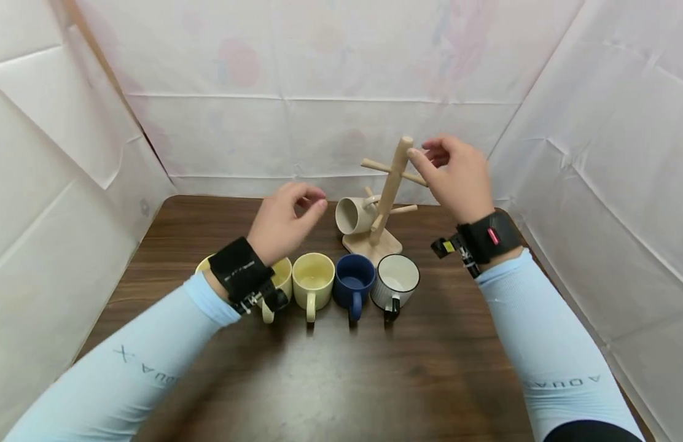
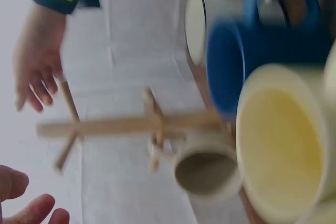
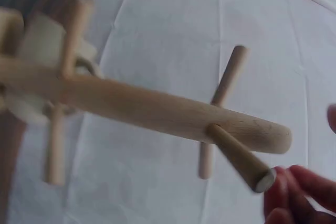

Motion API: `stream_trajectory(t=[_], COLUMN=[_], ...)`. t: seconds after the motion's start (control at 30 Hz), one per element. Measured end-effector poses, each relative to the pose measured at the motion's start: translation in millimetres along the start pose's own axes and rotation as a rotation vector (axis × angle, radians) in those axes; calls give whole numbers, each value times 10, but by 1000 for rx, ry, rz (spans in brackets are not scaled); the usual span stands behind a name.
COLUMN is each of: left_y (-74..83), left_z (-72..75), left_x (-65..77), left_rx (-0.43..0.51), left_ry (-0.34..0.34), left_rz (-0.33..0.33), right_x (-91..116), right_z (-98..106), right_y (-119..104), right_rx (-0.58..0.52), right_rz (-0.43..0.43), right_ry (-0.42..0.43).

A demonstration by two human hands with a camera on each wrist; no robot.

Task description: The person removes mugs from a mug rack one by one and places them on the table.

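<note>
A wooden mug tree [image 1: 395, 184] stands at the back of the table. On one of its lower pegs hangs a cream mug [image 1: 355, 215], tipped sideways with its mouth facing left. My right hand [image 1: 457, 175] is beside the top of the post, fingers loosely bent and holding nothing. In the right wrist view its fingers [image 3: 294, 195] are close to the end of an upper peg [image 3: 244, 161]; whether they touch it I cannot tell. My left hand [image 1: 286, 218] hovers left of the cream mug, relaxed, with nothing in it.
In front of the tree runs a row of mugs: pale yellow ones [image 1: 313, 279], a blue one [image 1: 354, 279] and a white one with a black rim [image 1: 398, 276]. Their visible handles point toward me. My left wrist partly covers the leftmost. White sheets [image 1: 330, 73] enclose the table.
</note>
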State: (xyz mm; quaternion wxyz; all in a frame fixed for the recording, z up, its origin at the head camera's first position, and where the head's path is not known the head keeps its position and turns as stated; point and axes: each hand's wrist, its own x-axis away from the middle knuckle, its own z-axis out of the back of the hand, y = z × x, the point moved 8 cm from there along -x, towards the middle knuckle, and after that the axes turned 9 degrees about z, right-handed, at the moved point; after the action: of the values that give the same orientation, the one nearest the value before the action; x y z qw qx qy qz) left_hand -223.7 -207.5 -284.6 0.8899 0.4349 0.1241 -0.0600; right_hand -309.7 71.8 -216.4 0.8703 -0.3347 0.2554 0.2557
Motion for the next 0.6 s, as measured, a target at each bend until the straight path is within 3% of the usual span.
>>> stream_trajectory(t=[0.1,0.23,0.4,0.6], left_y=[-51,-85,-151,-219], left_z=[45,5,-186,-430], left_x=[-167,-330,-463,-583], left_rx=[-52,-101,-159,-228], left_ry=[-38,-86,-162,-272], left_rz=[10,-16,-61,-103], right_x=[-139,-235,-247,-223], right_z=[-26,3,82,115], right_y=[-58,-105,-94,-155], right_rx=[86,179,240,287], right_rz=[-36,-31,-22,71], right_ry=[-82,-77,-30,-4])
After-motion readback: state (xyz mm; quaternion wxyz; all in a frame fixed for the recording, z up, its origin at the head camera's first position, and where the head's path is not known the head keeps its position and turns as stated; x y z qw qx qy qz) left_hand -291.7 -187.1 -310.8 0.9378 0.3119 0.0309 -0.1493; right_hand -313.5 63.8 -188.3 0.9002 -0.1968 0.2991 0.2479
